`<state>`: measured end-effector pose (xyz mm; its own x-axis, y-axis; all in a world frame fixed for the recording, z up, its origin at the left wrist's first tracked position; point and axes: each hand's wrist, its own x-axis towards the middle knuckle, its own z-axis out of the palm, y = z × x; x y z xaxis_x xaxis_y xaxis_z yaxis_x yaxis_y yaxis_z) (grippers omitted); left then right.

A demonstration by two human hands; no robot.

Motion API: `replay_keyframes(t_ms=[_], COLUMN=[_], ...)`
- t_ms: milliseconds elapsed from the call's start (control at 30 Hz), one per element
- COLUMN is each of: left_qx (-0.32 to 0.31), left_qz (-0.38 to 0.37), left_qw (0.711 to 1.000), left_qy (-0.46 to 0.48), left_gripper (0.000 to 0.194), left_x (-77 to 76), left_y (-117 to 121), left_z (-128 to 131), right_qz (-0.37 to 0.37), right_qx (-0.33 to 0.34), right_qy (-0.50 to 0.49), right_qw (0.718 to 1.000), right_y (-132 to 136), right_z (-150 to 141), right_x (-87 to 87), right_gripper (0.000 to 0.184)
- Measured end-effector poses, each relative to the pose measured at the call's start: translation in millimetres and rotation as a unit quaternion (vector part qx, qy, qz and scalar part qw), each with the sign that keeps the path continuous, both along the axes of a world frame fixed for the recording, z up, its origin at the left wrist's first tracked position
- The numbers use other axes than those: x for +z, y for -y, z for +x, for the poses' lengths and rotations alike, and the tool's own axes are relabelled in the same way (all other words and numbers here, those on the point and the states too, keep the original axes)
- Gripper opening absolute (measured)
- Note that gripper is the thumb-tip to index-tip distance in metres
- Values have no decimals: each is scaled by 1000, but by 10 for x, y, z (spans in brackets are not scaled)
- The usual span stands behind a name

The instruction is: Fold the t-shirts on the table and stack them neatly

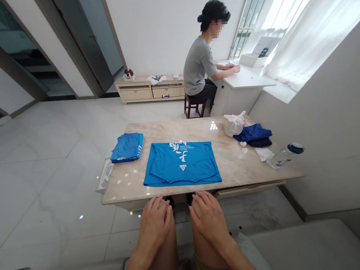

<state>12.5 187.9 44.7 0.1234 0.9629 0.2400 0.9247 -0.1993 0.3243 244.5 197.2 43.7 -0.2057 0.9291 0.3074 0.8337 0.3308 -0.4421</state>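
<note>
My left hand (157, 217) rests flat over my left knee, its fingers laid out and holding nothing. Over the other knee lies my right hand (208, 212), palm down, also without anything in it. Just beyond both hands, a blue T-shirt (199, 161) with white lettering is spread on the table, its sides and sleeves folded in to a rectangle. To its left sits a stack of folded blue shirts (126, 147) near the table's edge. Neither hand touches any of the cloth.
On the marble-look table (124, 187), a white plastic bag (234, 123), dark blue cloth (254, 134) and a clear water bottle (283, 156) stand at the right. A person (200, 67) sits at a white desk (248, 77) beyond. The grey sofa (309, 246) is beneath me.
</note>
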Motion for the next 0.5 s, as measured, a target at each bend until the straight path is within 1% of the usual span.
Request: replay_keyframes(t_ms=[67,133,200,300,400,500], left_qx=[20,40,36,14,16,26], left_qz=[-61,-95,-87,-54,-46,-55], left_qw=[998,994,995,998,998,998], left_qy=[22,26,24,30,30,24], left_gripper=[44,46,43,38,38,38], left_x=[122,204,231,209,187,187], left_y=[-169,-236,-224,-162,-136,-149], left_z=[-4,0,2,-5,3,32], right_qz=[-35,-68,-104,-150,-150,-114], right_qx=[-8,-13,-10,-6,-15,-20], right_qy=[21,54,86,106,106,96], right_qw=[999,996,991,983,983,989], right_y=[-149,-253,-334,-409,-392,-308], right_z=[-40,-61,-57,-12,47,97], right_x=[102,191,262,321,319,283], right_gripper=[27,24,24,27,29,27])
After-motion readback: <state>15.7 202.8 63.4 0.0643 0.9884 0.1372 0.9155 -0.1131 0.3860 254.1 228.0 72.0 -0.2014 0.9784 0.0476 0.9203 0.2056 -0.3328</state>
